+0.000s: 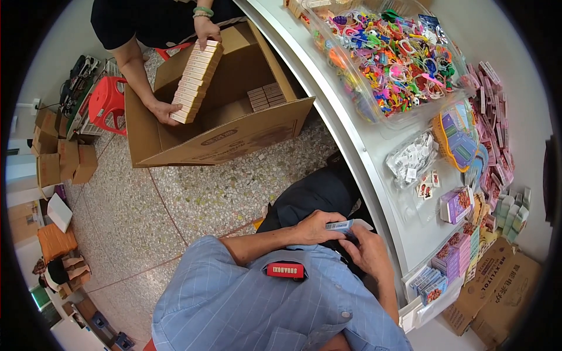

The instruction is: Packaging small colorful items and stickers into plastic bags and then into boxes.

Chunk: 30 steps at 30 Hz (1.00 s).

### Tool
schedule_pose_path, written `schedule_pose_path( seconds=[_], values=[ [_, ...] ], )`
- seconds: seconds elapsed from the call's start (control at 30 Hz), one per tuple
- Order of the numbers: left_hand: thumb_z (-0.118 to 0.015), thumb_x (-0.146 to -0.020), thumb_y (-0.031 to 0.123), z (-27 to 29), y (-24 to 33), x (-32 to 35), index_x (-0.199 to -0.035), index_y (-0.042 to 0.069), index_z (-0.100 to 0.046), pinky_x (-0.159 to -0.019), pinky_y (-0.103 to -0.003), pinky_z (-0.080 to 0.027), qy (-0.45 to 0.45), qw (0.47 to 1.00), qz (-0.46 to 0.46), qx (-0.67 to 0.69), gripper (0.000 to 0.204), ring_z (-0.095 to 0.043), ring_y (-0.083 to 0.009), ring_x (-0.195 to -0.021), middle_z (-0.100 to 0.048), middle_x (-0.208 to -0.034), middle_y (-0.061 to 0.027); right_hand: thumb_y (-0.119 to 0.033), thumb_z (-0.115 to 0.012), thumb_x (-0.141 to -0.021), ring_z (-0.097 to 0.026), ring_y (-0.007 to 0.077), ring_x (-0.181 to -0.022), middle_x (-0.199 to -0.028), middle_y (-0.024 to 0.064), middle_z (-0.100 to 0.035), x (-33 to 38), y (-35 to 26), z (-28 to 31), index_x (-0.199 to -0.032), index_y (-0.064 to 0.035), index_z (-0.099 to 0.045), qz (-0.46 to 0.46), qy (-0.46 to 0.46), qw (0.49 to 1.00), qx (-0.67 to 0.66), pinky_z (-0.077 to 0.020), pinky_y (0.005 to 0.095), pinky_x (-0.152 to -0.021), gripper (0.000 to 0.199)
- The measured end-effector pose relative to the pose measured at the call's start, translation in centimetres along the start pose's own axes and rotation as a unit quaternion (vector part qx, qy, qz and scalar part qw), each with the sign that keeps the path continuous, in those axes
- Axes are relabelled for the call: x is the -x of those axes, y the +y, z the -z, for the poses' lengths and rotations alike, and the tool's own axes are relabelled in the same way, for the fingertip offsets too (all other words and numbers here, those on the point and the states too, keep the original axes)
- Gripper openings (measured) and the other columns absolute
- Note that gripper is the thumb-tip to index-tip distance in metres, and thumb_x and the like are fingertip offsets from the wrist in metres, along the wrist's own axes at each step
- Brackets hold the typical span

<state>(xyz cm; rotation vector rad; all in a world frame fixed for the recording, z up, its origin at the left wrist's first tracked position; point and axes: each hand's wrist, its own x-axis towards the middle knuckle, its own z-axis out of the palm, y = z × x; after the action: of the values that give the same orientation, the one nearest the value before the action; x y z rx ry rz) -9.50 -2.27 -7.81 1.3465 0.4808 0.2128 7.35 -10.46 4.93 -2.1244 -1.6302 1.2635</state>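
Note:
In front of my waist I hold a small blue carton (340,226), with a white flap or paper piece (364,224) showing at its right end. My left hand (315,227) is closed round the carton's left end. My right hand (370,250) grips the other end, its fingers curled and partly hiding it. On the table to my right, the nearest goods are several upright blue cartons (429,285) in a white tray (418,316). Purple and pink cartons (456,251) stand behind them.
A clear bin (374,120) of colourful small toys stands on the white table (374,146), near a bag of white packets (411,158) and an orange basket (440,146). Across from me, a co-worker's hands (165,111) hold a row of small boxes (198,82) over a large cardboard box (222,140).

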Motion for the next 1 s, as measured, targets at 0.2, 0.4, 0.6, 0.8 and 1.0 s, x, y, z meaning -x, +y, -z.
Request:
schedule_pose_path(
  seconds=[0.2,0.4,0.6,0.8,1.0],
  values=[
    [-0.076,-0.085,0.014,0.1,0.5,0.2,-0.115,-0.001,-0.067,-0.086,-0.033,-0.053,0.024,0.999,0.013,0.031,0.035,-0.070,-0.0202,-0.097,-0.073,-0.103,-0.0133,-0.018,-0.073,-0.088,-0.067,0.0416,-0.084,-0.094,0.0214,-0.070,0.6,-0.2,-0.1,-0.100,-0.0013,-0.064,0.024,0.159,0.980,-0.121,-0.0539,0.0455,-0.069,0.023],
    [-0.076,-0.085,0.011,0.4,0.3,0.5,-0.118,-0.002,-0.065,-0.086,-0.033,-0.054,0.014,0.999,-0.010,-0.048,0.037,-0.070,-0.0214,-0.099,-0.072,-0.106,-0.0139,-0.019,-0.072,-0.089,-0.066,0.0437,-0.083,-0.091,0.0230,-0.068,-0.7,0.3,-1.0,-0.099,-0.0014,-0.064,0.035,0.032,0.999,-0.019,-0.0522,0.0488,-0.068,0.022],
    [-0.076,-0.085,0.012,0.6,0.6,0.8,-0.119,-0.001,-0.064,-0.084,-0.034,-0.054,0.017,0.997,-0.021,-0.073,0.038,-0.071,-0.0249,-0.098,-0.072,-0.105,-0.0152,-0.018,-0.072,-0.088,-0.066,0.0432,-0.085,-0.093,0.0224,-0.068,-0.5,0.7,-1.5,-0.101,-0.0018,-0.064,0.053,0.038,0.998,-0.020,-0.0534,0.0471,-0.071,0.022],
    [-0.076,-0.085,0.013,0.6,1.3,0.9,-0.116,-0.001,-0.064,-0.082,-0.035,-0.054,0.017,0.997,0.011,-0.075,0.036,-0.071,-0.0257,-0.096,-0.072,-0.103,-0.0159,-0.011,-0.074,-0.086,-0.069,0.0381,-0.091,-0.101,0.0181,-0.070,-0.3,1.6,-1.7,-0.112,-0.0037,-0.065,0.146,0.174,0.973,-0.043,-0.0562,0.0428,-0.078,0.029],
    [-0.075,-0.084,0.010,0.4,0.7,0.7,-0.115,-0.001,-0.065,-0.081,-0.035,-0.055,0.019,0.995,-0.010,-0.101,0.035,-0.072,-0.0271,-0.094,-0.072,-0.102,-0.0162,-0.013,-0.075,-0.086,-0.068,0.0400,-0.087,-0.099,0.0189,-0.069,-0.4,2.0,-2.2,-0.107,-0.0027,-0.064,0.121,0.110,0.986,-0.021,-0.0555,0.0443,-0.075,0.026]
  ],
)
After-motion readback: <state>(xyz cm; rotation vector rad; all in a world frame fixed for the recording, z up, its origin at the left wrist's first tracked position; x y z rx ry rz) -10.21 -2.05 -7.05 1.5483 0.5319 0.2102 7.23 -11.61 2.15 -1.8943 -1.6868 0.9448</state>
